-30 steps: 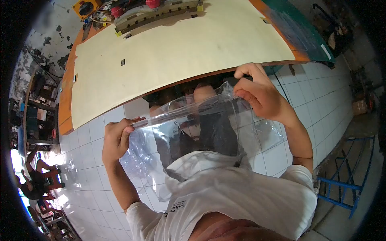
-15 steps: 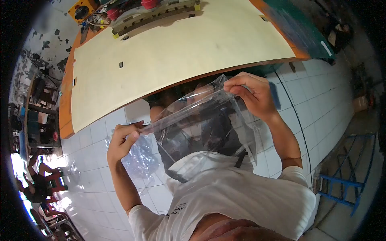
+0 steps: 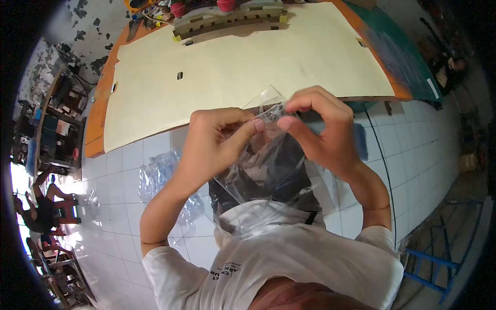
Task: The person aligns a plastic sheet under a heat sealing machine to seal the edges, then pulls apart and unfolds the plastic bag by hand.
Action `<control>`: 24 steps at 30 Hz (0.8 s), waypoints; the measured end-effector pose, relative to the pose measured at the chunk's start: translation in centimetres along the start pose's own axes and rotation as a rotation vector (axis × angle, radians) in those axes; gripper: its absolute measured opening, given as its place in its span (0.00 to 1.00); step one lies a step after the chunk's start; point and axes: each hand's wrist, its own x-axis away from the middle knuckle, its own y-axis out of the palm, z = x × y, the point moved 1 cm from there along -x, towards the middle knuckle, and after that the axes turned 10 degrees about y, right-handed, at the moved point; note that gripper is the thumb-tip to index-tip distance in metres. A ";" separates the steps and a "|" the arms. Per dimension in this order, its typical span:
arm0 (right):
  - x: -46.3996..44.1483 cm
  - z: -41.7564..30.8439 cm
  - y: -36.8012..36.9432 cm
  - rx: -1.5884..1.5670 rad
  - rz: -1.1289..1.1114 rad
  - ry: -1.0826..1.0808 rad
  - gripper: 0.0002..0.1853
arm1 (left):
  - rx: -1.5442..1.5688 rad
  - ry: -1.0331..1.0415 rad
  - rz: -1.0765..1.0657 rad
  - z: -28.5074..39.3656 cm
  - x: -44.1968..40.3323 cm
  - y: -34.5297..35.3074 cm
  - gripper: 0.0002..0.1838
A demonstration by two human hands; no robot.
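A clear plastic bag (image 3: pixel 263 178) hangs in front of my lap, its top edge bunched and one corner sticking up past my fingers. My left hand (image 3: pixel 214 144) pinches the gathered edge between thumb and curled fingers. Close beside it, my right hand (image 3: pixel 326 132) has thumb and forefinger on the other side of the same bunched edge. The two hands are nearly touching. Through the film I see dark cloth over my lap.
Just beyond my hands stands a table with a cream sheet (image 3: pixel 227 67) and orange edges. A long slotted bar (image 3: pixel 230 23) lies at its back. More clear plastic (image 3: pixel 160 173) is on the tiled floor at left. A blue metal frame (image 3: pixel 431 263) stands at right; a person (image 3: pixel 39 214) sits far left.
My left hand has moved right and up to meet my right hand. The bag's top edge, stretched wide before, is now bunched between them. The view has shifted slightly.
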 end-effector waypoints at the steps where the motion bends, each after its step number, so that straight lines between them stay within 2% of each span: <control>1: 0.3 0.0 0.2 -0.003 0.002 -0.001 0.11 | -0.024 0.020 0.068 -0.2 0.1 0.1 0.08; 3: 1.0 0.2 0.6 -0.052 -0.001 0.092 0.09 | -0.044 0.046 0.059 -0.5 0.1 0.1 0.08; 5: 1.3 0.3 0.7 -0.065 -0.005 0.094 0.08 | -0.060 0.072 0.048 -0.4 0.2 0.2 0.08; 10: 1.1 -0.5 1.2 -0.151 -0.031 0.121 0.04 | 0.145 0.002 0.028 -0.1 -0.4 0.1 0.07; 14: 0.8 -0.8 1.3 -0.167 -0.057 0.138 0.04 | 0.152 -0.047 0.005 -0.3 -1.0 -0.2 0.06; 16: 0.8 -0.7 1.2 -0.176 -0.057 0.167 0.06 | 0.172 0.165 0.119 -0.9 -1.0 0.6 0.07; 19: 0.3 -0.1 1.5 -0.116 -0.072 0.213 0.08 | 0.080 0.241 0.153 -1.5 -1.1 1.0 0.06; 20: 0.1 0.4 1.8 -0.086 0.028 0.079 0.10 | 0.080 0.244 0.152 -1.3 -1.1 1.0 0.06; 22: -0.1 0.9 2.2 -0.053 0.118 -0.058 0.11 | 0.084 0.112 0.159 -0.9 -0.9 0.9 0.06; 24: -0.2 1.1 2.3 -0.185 0.026 -0.040 0.15 | 0.107 0.135 0.155 -1.0 -0.8 1.2 0.06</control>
